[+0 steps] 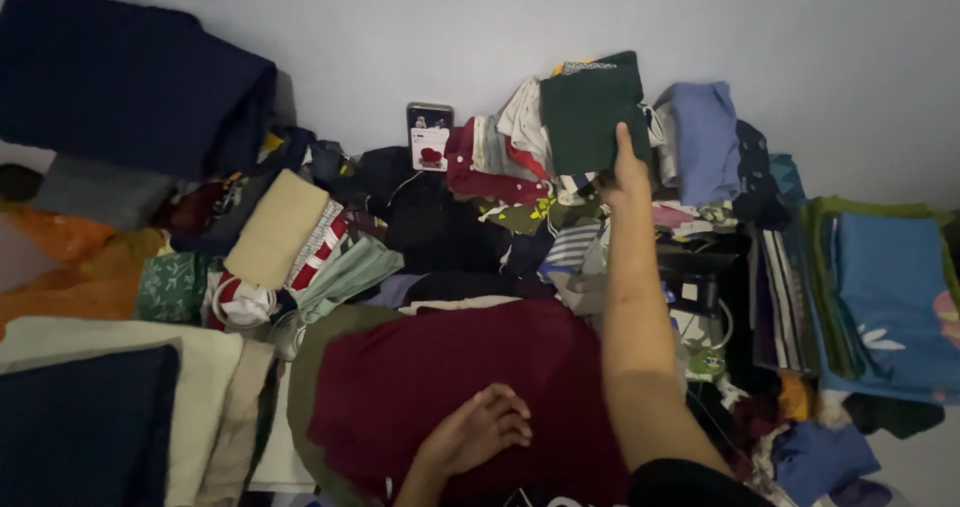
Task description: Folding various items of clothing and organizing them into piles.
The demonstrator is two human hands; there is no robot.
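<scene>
A person's right hand, arm stretched forward, pinches the lower edge of a folded dark green garment between thumb and fingers, holding it at the top of a heap of mixed clothes banked against a pale wall. The left hand lies loosely curled, gripping nothing, fingers resting on a spread maroon cloth that sits nearest the camera, well below the green garment. Just to the right of the green garment hangs a lavender-blue piece; farther right, a stack of folded blue fabric with green edges lies flat. To the left of the green garment, a phone stands propped upright against the wall, its screen lit, with crumpled red and white clothes between the two. Farther left again lie a tan folded piece and a red-and-white striped item, with a large dark navy bundle above them. Below and left of the green garment, beside the maroon cloth, sit cream folded fabric and another navy piece. No basket, box or bin shows; everything lies loose.
</scene>
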